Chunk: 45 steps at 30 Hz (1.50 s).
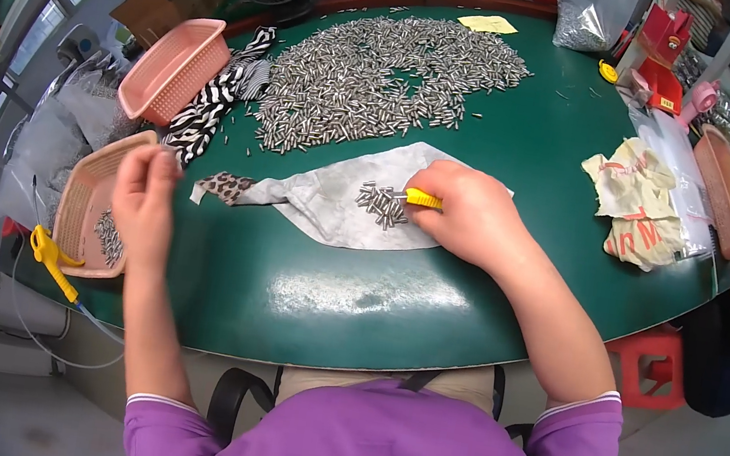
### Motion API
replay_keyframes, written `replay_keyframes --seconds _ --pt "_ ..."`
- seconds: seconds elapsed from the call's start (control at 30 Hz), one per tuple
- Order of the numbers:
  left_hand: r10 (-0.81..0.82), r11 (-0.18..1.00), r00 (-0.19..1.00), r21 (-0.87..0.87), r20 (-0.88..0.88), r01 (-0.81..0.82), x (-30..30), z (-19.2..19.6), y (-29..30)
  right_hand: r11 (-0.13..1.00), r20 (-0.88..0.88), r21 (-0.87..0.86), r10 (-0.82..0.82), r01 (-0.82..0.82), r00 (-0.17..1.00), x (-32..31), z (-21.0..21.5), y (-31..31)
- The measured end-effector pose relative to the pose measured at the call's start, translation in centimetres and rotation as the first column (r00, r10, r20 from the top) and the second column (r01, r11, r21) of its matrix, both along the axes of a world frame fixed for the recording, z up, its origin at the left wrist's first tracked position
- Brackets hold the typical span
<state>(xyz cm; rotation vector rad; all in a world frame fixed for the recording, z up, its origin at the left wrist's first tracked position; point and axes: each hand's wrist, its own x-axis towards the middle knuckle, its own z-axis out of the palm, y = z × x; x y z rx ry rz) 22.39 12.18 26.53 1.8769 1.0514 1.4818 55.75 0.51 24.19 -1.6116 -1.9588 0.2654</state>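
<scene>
My right hand (472, 208) is closed around a yellow-handled tool (424, 199), perhaps a screwdriver or small knife. Its thin metal end reaches a small pile of silver metal pins (380, 211). Under the pile, a grey cloth (325, 225) lies spread on the green table (213, 300), its left end twisted into a leopard-print strip (225, 187). My left hand (145, 200) is raised over the near edge of a pink basket (71, 208), fingers curled together with the thumb; whatever they hold is hidden. More pins (108, 237) lie in that basket.
A large heap of metal pins (339, 83) covers the far table. An empty pink basket (176, 72) and a zebra-print cloth (200, 114) stand left of it. A yellow air gun (53, 260) hangs at the left edge. Crumpled cream cloths (634, 207) lie right.
</scene>
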Motion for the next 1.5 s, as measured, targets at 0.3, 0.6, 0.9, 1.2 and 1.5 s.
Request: replay_keyframes --seconds 0.3,0.6,0.9,1.2,1.5 --pt "0.517 0.843 0.655 0.197 -0.552 -0.5 -12.9 0.8 -0.6 0.998 0.105 -0.035 0.048 -0.045 0.993 -0.8 0.2 -0.4" --pt "-0.511 0.726 0.86 -0.538 -0.004 0.429 6.8 1.0 -6.2 0.978 -0.113 0.164 0.152 -0.132 0.982 -1.0 1.1 -0.3" --pt "-0.632 0.344 0.72 -0.729 0.288 0.593 9.9 -1.5 -6.6 0.905 -0.093 0.283 0.355 -0.317 0.93 -2.7 1.2 -0.5" --pt "-0.547 0.463 0.75 -0.612 0.371 0.641 9.1 -2.8 -5.9 0.961 -0.171 0.155 0.253 -0.228 0.952 -2.8 2.1 -0.8" --pt "-0.579 0.603 0.751 -0.453 0.317 0.657 9.1 -3.0 -5.8 0.922 -0.138 0.265 0.326 -0.282 0.935 -2.9 1.6 -0.6"
